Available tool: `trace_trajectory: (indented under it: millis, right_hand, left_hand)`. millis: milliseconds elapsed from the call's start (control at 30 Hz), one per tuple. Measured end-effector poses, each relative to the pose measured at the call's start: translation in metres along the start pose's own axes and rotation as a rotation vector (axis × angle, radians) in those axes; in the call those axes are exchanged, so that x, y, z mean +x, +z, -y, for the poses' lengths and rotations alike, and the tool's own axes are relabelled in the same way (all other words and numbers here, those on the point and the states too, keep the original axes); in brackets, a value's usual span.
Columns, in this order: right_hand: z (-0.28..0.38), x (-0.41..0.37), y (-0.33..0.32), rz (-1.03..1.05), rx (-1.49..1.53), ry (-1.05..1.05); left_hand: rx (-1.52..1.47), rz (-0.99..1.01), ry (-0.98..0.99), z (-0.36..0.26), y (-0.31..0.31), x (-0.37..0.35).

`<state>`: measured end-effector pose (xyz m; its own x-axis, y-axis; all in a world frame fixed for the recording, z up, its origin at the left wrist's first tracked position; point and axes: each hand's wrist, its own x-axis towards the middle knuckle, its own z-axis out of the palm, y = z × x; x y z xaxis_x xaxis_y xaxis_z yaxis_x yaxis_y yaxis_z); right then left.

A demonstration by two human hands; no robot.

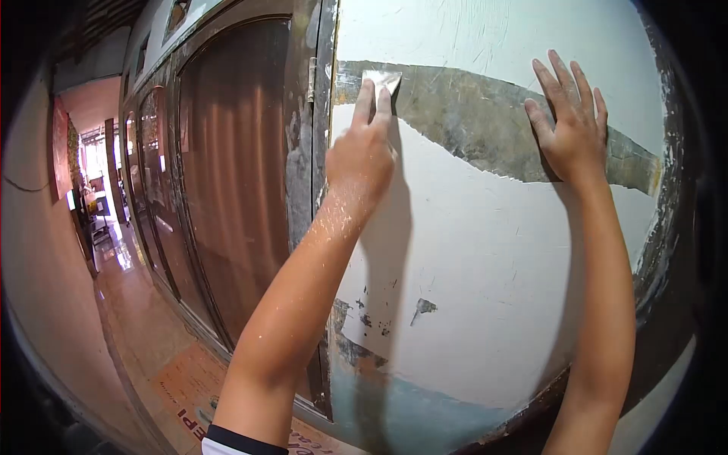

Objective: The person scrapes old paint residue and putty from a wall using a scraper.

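My left hand [362,144] grips a scraper [384,78], with two fingers stretched along its metal blade. The blade lies against the upper left of the wall panel [462,265], at the top edge of a bare grey strip [447,110]; its handle is hidden in my palm. White flakes and dust cover my left wrist and forearm. Over at the right end of that strip, my right hand [572,129] rests on the wall with fingers spread, holding nothing. White paint surrounds the strip above and below, its edges ragged.
Smaller peeled patches [371,318] mark the lower wall, above a pale blue-green band [425,402]. A dark-framed door [235,167] with a hinge [311,80] stands close on the left. Printed cardboard [193,379] lies on the floor, and a corridor [121,265] runs back.
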<state>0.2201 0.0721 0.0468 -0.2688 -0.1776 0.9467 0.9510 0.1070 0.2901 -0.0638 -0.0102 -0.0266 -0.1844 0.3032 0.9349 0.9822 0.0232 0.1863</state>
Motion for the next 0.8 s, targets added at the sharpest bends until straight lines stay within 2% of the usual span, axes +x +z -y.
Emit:
trace_trajectory:
  millis: [200, 400, 467, 500, 633, 800]
  right_hand:
    - [-0.006, -0.002, 0.009, -0.091, 0.078, -0.024]
    - [-0.006, -0.004, 0.01, -0.108, 0.114, -0.02]
    - [-0.006, -0.005, 0.009, -0.112, 0.121, -0.006]
    - [-0.006, -0.004, 0.008, -0.107, 0.115, -0.002]
    - [-0.006, -0.005, 0.007, -0.104, 0.122, -0.003]
    - [-0.009, -0.002, 0.008, -0.106, 0.116, -0.008]
  left_hand:
    - [-0.001, -0.096, 0.063, 0.002, 0.008, 0.005]
    - [0.003, -0.087, 0.086, 0.006, -0.004, 0.018]
    - [0.03, -0.059, 0.096, 0.01, -0.007, 0.018]
    - [0.022, 0.016, 0.039, 0.007, -0.014, 0.021]
    - [0.004, -0.059, 0.081, 0.011, -0.008, 0.024]
    - [0.053, -0.036, 0.097, 0.022, -0.009, 0.031]
